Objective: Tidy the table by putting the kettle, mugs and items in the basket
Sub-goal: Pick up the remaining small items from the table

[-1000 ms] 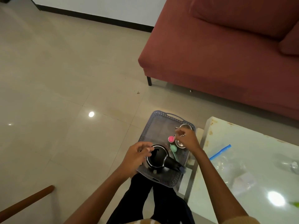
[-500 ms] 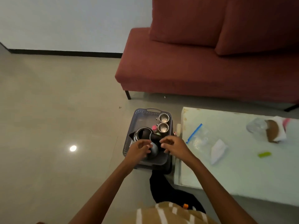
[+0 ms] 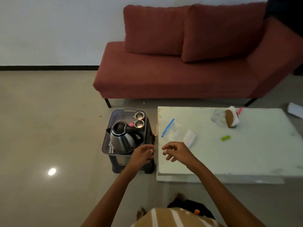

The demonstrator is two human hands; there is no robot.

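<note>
Now both hands, left (image 3: 142, 155) and right (image 3: 176, 152), hover empty, fingers loosely curled, lower centre; kettle (image 3: 122, 139) sits in basket (image 3: 107, 140).

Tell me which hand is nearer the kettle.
Left. The left hand hangs beside the kettle at the basket's near corner; the right hand is over the table edge.

Basket (image 3: 106, 141) stood on a stool (image 3: 150, 133), left of the table (image 3: 246, 154). Kettle (image 3: 122, 139) sat in its near part; two mugs (image 3: 139, 119) behind it. Sofa (image 3: 180, 76) lay behind both.
</note>
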